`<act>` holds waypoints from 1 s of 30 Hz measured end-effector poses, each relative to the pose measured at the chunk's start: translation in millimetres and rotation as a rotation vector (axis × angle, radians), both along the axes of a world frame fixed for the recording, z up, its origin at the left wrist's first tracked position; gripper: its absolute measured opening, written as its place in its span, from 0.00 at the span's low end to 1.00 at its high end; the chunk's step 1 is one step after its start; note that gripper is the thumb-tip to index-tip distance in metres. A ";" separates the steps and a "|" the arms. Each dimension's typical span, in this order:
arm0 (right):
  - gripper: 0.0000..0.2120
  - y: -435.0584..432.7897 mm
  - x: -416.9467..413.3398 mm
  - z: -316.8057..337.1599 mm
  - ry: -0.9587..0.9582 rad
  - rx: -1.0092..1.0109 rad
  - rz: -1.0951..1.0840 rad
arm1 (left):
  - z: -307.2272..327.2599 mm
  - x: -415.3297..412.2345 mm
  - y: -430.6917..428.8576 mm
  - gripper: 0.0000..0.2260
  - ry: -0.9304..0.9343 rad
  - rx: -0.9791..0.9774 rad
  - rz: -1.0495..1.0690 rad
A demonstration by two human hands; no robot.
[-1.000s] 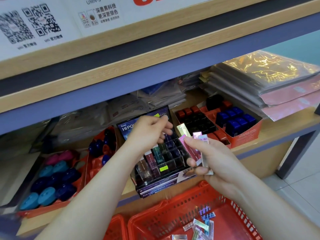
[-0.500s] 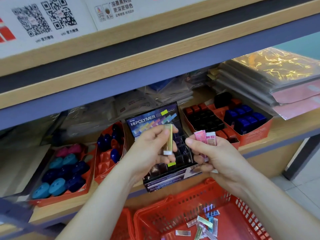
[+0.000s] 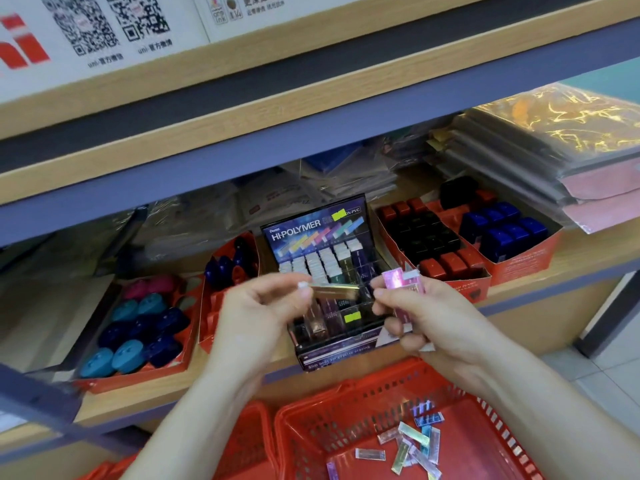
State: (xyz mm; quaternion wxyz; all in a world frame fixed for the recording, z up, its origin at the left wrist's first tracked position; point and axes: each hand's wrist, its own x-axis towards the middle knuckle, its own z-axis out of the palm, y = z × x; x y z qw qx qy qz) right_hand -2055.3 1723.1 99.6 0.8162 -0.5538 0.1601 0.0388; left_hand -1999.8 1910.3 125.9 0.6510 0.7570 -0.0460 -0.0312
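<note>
My left hand (image 3: 266,306) pinches a slim gold eraser (image 3: 332,289), lying level, in front of the black HI-POLYMER display box (image 3: 318,226) on the shelf. The eraser's far tip nearly meets the fingers of my right hand (image 3: 426,317), which grips a small bunch of shiny pink erasers (image 3: 401,282) standing upright. The box's compartments hold several more slim erasers; both hands cover its middle rows.
A red basket (image 3: 346,407) below the shelf holds several loose shiny erasers (image 3: 412,445). Red trays of blue and pink sharpeners (image 3: 138,327) sit left of the box, black, red and blue ones (image 3: 485,233) right. Stacked wrapped sheets (image 3: 554,143) lie at far right.
My left hand lifted a gold eraser out of the display box, turned it from upright to level and brought it toward my right hand. The right hand keeps holding its pink bunch.
</note>
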 end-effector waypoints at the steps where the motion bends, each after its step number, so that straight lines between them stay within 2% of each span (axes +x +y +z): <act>1: 0.08 -1.5 1.7 -0.5 0.020 0.050 -0.049 | 4.4 5.0 5.0 0.08 -0.055 0.037 0.041; 4: 0.11 -5.5 4.2 0.9 0.064 0.206 -0.140 | 16.3 20.0 19.6 0.08 -0.225 0.176 0.103; 7: 0.08 -4.8 3.6 2.2 0.102 0.280 -0.145 | 17.9 25.2 22.7 0.07 -0.313 0.331 0.085; 16: 0.08 -2.4 4.0 -1.3 0.118 0.145 -0.115 | 6.5 28.4 12.3 0.06 -0.405 0.583 0.000; 19: 0.08 -1.4 2.0 -1.0 0.118 0.067 -0.119 | 8.3 35.0 4.5 0.06 -0.431 0.564 -0.015; 24: 0.06 -2.4 -0.5 4.4 0.100 0.060 -0.153 | 11.5 57.0 -29.8 0.04 -0.456 0.550 -0.061; 30: 0.07 -8.7 2.2 1.6 0.071 0.015 -0.159 | 2.2 78.9 -54.8 0.07 -0.592 0.873 -0.182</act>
